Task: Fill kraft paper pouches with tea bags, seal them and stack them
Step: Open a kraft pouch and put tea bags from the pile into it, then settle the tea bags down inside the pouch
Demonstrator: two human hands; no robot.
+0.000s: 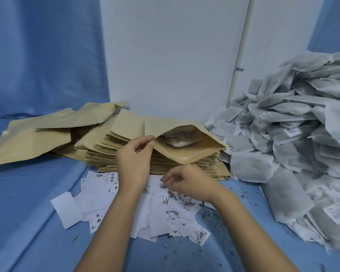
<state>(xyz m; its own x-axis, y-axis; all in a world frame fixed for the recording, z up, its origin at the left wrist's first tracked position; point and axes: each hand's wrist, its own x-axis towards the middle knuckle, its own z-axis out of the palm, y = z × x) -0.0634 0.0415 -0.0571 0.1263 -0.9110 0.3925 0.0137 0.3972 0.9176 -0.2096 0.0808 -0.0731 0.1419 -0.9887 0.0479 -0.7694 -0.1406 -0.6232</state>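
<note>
Right hand (186, 183) curls over scattered white paper slips (159, 218) on the blue counter (28, 213); whether it holds one is unclear. At 12 o'clock, left hand (133, 160) pinches the upper lip of the open kraft pouch (194, 154) atop the pouch stack (106, 154). A tea bag (177, 141) lies inside it. Tea bag heap (292, 134) at 3 o'clock.

So all you really get of the person is two arms. The left hand (133, 160) and right hand (188, 182) are both bare, same for the left forearm (110, 222) and right forearm (243, 222), uncovered right down to the bottom edge. Slim wrists, and the nails look short, though they're too blurry to be sure.
</note>
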